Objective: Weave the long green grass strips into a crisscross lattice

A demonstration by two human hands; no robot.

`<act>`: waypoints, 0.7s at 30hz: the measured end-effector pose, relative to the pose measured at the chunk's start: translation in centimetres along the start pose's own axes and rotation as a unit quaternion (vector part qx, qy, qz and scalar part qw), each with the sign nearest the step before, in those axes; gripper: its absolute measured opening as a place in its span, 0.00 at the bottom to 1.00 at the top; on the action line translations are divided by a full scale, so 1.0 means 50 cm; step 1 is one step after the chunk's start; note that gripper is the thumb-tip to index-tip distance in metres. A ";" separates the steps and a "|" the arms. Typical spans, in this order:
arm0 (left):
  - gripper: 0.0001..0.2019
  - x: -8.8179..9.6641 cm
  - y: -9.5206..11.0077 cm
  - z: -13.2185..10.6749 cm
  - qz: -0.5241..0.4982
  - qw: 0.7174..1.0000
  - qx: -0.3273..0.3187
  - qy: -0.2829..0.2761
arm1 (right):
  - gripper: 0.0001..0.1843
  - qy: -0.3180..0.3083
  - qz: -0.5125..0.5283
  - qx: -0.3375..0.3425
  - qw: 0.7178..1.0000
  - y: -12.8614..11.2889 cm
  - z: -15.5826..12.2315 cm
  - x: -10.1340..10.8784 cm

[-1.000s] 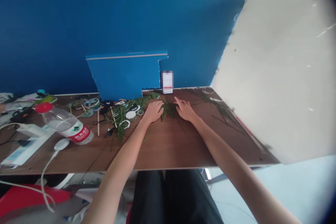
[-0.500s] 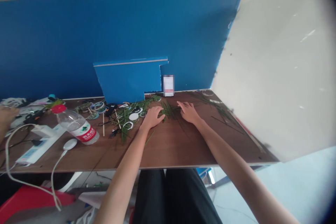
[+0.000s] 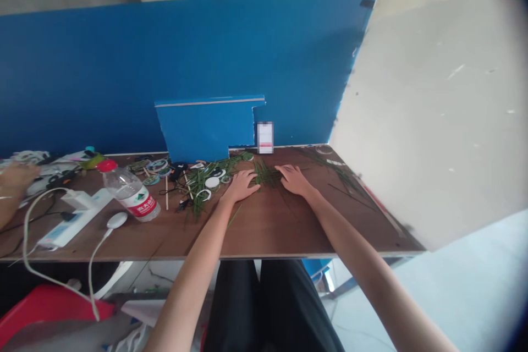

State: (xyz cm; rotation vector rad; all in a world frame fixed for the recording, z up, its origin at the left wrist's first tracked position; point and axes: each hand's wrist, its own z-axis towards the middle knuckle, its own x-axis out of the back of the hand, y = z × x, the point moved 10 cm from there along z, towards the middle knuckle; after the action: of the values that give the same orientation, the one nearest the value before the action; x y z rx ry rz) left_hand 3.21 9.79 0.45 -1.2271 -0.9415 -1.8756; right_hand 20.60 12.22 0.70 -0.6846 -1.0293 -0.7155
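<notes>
My left hand point(image 3: 241, 186) rests low over the brown table, palm down, its fingers stretched out at the left end of a small bundle of long green grass-like strips point(image 3: 267, 177). On the bundle's other side is my right hand point(image 3: 294, 180), fingers extended toward the left and touching or nearly touching the strips. Both hands look open, with nothing gripped. A larger tangle of green strips point(image 3: 200, 198) lies left of my left hand, mixed with a white round disc point(image 3: 212, 182) and a white ring point(image 3: 203, 195).
A red-capped water bottle point(image 3: 138, 198), a power strip point(image 3: 78, 220) and a white round charger point(image 3: 117, 220) occupy the left side. Another person's hand point(image 3: 16, 184) is at the far left. A phone point(image 3: 265, 138) leans on the blue partition point(image 3: 247, 44). More strips point(image 3: 344, 176) lie right.
The view has shifted slightly. My right hand has edged left, toward the strips, while my left hand stays almost in place. The other person's hand shows more at the left edge.
</notes>
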 end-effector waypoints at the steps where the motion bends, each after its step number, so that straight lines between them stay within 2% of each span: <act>1: 0.24 0.000 -0.001 0.000 0.002 1.000 0.002 0.000 | 0.32 -0.002 0.001 -0.001 1.000 -0.001 0.000 0.000; 11: 0.25 0.007 -0.007 -0.005 -0.003 1.000 0.013 0.024 | 0.31 0.002 -0.002 0.002 1.000 0.001 0.001 -0.006; 21: 0.29 -0.001 -0.016 -0.006 0.017 0.999 0.032 0.012 | 0.30 0.001 -0.006 0.006 1.000 -0.003 0.001 -0.008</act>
State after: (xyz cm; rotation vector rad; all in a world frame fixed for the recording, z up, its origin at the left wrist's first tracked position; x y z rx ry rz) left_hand 2.44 9.93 0.16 -1.1731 -0.9552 -1.8147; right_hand 20.33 12.23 0.38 -0.6682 -1.0353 -0.7202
